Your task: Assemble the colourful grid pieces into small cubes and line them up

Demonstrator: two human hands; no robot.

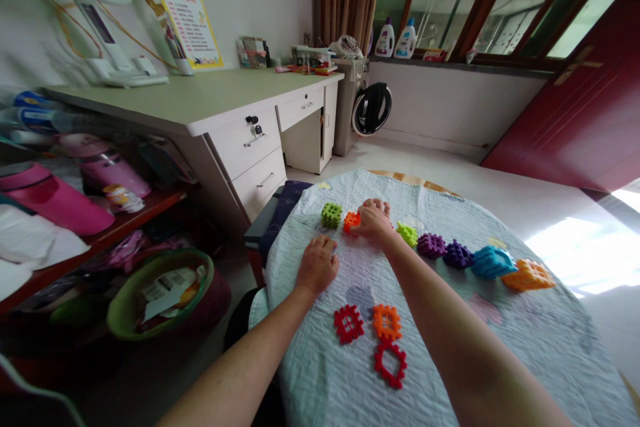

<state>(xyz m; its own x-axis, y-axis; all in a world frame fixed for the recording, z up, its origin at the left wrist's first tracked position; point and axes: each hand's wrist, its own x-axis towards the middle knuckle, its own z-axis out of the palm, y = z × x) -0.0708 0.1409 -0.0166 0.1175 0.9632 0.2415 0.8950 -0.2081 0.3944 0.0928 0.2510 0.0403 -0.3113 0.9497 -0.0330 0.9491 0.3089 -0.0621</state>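
Note:
My right hand [375, 217] is bent over the row of toy pieces, its thumb against an orange stack of notched interlocking tiles [351, 221]. The hand covers what lies under its palm. Resting on the cloth nearer to me, my left hand [319, 263] has its fingers curled in; their inside is hidden. A green tile stack [331, 215] stands at the row's left end. To the right run yellow-green [407, 234], purple [431, 245], dark violet [459, 254], blue [493, 261] and orange-yellow stacks [529, 275]. Closer lie a red tile [349, 323], an orange tile [387, 322] and a red frame piece [391, 363].
A pale patterned cloth [320, 380] covers the round table. Left of it stand a white desk [250, 140] with drawers, a shelf [145, 210] with pink bottles, and a green bin [120, 310]. A washing machine [350, 113] has its door open at the back.

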